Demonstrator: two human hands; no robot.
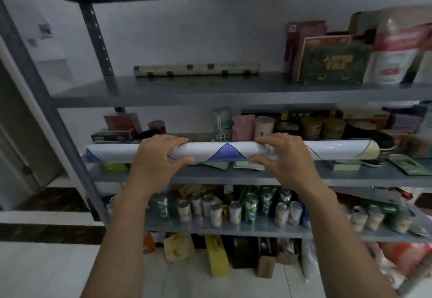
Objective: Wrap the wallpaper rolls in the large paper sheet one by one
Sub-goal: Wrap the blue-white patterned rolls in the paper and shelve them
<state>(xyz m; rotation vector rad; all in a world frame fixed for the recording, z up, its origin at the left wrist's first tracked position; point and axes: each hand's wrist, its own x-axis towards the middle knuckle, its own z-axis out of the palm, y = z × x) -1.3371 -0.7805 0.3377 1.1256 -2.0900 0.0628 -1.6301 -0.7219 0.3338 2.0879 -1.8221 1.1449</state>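
Observation:
A long white wallpaper roll [224, 151] with blue and cream curved shapes lies level in front of the middle shelf, held in both hands. My left hand [159, 157] grips it left of centre, fingers over the top and thumb underneath. My right hand [280, 155] grips it right of centre the same way. A second roll [196, 69], pale with small dark squares, lies on the upper shelf against the wall. No large paper sheet shows in view.
A grey metal shelving unit [163, 92] fills the view. Boxes and bags [332, 63] stand at the upper right. Jars and packets crowd the middle shelf behind the roll. Several drink cans [233, 211] line the lower shelf. Bags sit on the tiled floor [46, 272].

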